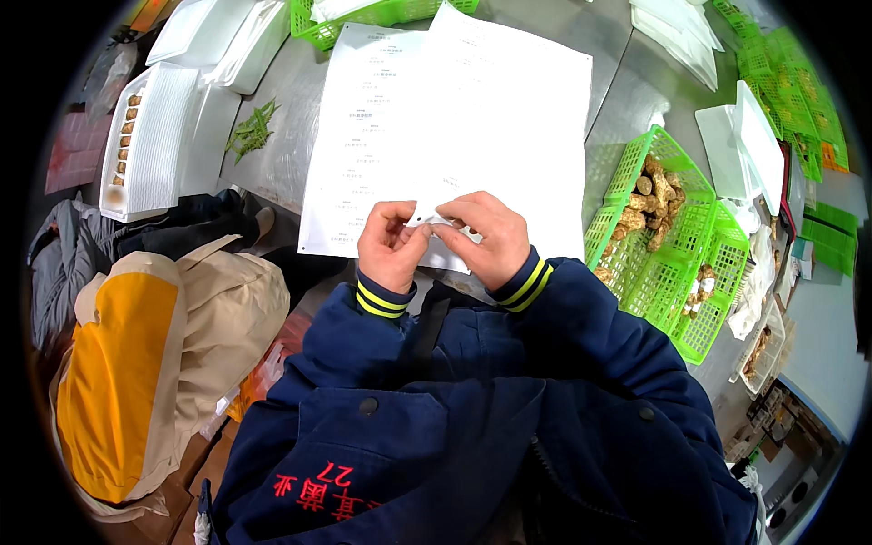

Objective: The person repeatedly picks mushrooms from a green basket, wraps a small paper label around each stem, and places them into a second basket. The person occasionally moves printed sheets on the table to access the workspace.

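Note:
My left hand [389, 250] and my right hand [490, 238] meet at the near edge of two large white sheets. Both are closed, with thumbs and forefingers pinching a small white slip of paper [429, 219] between them. Part of the slip is hidden by the fingers. Beneath lies a printed sheet [341, 154] with rows of small print. A second white sheet [518, 109] overlaps it on the right and is mostly blank, with a few faint marks.
Right of the sheets, a green plastic basket [627, 263] holds brown mushrooms [656, 204]. White foam boxes [150, 136] stand at the left, one with a row of mushrooms. Green fern leaves [252, 132] lie beside them. Another person's beige-and-orange garment [136, 381] is at my left.

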Action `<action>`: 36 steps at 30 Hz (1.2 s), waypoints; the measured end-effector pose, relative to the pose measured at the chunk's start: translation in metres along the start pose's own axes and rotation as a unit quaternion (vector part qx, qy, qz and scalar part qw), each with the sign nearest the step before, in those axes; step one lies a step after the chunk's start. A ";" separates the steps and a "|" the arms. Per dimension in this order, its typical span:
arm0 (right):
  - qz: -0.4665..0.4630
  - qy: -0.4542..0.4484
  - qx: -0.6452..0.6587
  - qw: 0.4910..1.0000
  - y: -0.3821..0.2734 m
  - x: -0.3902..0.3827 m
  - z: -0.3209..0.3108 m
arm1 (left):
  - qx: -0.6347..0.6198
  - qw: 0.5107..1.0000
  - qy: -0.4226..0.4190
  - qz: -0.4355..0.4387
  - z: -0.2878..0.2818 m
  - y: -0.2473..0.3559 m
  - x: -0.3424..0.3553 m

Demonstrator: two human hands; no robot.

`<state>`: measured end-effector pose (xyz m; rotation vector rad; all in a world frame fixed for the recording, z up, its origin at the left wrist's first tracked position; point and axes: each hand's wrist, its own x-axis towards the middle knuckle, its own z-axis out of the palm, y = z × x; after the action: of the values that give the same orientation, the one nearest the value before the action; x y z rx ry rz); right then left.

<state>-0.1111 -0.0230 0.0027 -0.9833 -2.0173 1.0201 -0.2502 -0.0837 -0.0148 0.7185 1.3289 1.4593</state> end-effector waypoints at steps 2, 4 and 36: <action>0.027 0.003 0.022 0.999 -0.004 0.000 0.001 | -0.003 1.000 -0.015 0.000 -0.003 -0.001 0.001; 0.037 0.007 0.018 0.999 -0.004 0.000 0.001 | -0.002 1.000 -0.015 0.007 -0.001 0.001 0.000; 0.292 0.071 0.260 0.917 0.023 0.000 -0.019 | 0.034 0.995 0.092 -0.016 0.009 -0.004 -0.001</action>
<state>-0.0878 -0.0066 -0.0081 -1.3309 -1.2293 1.6355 -0.2409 -0.0815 -0.0168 0.6152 1.5306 1.4891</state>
